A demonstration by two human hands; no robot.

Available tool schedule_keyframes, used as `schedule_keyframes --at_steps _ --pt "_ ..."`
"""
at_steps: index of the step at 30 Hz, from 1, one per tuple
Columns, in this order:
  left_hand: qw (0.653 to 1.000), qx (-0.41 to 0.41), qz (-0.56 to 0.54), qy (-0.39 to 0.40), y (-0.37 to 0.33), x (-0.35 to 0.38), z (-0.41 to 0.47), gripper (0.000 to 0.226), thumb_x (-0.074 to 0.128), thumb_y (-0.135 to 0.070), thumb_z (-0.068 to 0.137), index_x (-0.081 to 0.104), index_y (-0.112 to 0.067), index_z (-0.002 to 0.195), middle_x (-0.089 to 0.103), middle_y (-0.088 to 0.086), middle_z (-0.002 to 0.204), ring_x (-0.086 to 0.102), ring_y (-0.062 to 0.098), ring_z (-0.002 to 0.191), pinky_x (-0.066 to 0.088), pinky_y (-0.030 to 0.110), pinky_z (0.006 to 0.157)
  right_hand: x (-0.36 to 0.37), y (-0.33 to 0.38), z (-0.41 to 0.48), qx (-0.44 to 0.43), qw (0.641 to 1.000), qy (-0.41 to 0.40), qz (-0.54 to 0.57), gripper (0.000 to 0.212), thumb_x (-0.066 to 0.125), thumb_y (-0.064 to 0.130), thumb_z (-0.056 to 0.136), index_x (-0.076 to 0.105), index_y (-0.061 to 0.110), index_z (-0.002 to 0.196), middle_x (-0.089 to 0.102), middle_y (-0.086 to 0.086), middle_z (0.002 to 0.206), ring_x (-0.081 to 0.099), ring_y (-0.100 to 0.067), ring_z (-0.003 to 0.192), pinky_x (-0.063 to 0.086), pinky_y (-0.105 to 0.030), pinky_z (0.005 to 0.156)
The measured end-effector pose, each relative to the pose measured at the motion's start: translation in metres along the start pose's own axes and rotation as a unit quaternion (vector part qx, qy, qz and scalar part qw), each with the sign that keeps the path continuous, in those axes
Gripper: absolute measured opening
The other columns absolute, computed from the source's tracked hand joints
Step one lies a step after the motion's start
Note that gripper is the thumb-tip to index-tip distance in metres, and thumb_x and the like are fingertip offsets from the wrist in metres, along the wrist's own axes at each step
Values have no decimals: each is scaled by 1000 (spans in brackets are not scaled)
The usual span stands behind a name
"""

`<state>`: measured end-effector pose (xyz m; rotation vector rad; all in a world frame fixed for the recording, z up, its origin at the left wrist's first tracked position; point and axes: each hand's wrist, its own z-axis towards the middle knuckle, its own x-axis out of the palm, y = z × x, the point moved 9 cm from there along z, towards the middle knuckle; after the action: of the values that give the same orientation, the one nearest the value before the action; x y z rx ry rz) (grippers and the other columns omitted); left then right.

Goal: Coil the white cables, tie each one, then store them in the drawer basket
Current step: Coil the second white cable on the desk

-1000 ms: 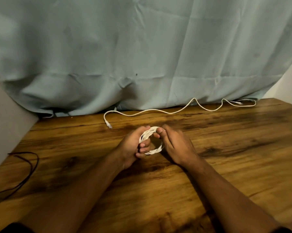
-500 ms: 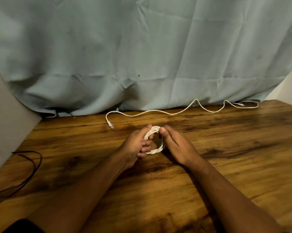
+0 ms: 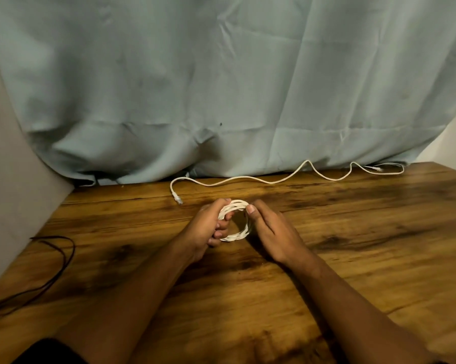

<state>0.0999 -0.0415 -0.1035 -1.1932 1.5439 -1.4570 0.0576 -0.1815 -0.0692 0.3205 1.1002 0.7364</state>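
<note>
A small coil of white cable [image 3: 238, 235] stands on edge above the middle of the wooden table [image 3: 353, 258], held between both hands. My left hand [image 3: 203, 229] grips its left side with the fingers curled through the ring. My right hand [image 3: 271, 232] holds the right side, thumb pressed on the top of the coil. A second white cable [image 3: 274, 181] lies uncoiled along the back of the table, its plug end [image 3: 178, 199] just left of the hands. No drawer basket is in view.
A pale blue cloth [image 3: 221, 88] hangs behind the table and drapes onto its back edge. A thin dark cable [image 3: 61, 261] loops over the table's left edge. A grey wall [image 3: 8, 179] borders the left side.
Both hands stay on the coil. The right thumb has shifted slightly along the coil's top; the view has tilted a little.
</note>
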Motion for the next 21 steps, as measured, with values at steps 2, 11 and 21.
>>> schedule_keyframes --at_steps 2,11,21 --pt "997 2 -71 -16 -7 -15 -2 37 43 -43 102 43 -21 71 24 -8 51 21 6 40 8 15 36 -4 -5 0 23 998 -24 49 39 32 63 104 53 32 100 66 9 86 64 -12 82 52 -46 78" --pt "979 74 -136 -134 -39 -128 -52 40 41 -41 103 43 -21 68 25 -10 46 22 4 36 10 14 33 70 57 13 -42 995 54 70 42 42 68 98 55 28 93 64 7 79 62 -9 74 51 -50 73" --pt "946 118 -160 -256 -49 -257 -117 41 44 -40 101 44 -21 65 25 -7 47 22 7 35 12 14 33 194 203 8 -201 961 186 41 26 48 55 101 61 35 111 68 13 106 60 -6 94 52 -40 84"
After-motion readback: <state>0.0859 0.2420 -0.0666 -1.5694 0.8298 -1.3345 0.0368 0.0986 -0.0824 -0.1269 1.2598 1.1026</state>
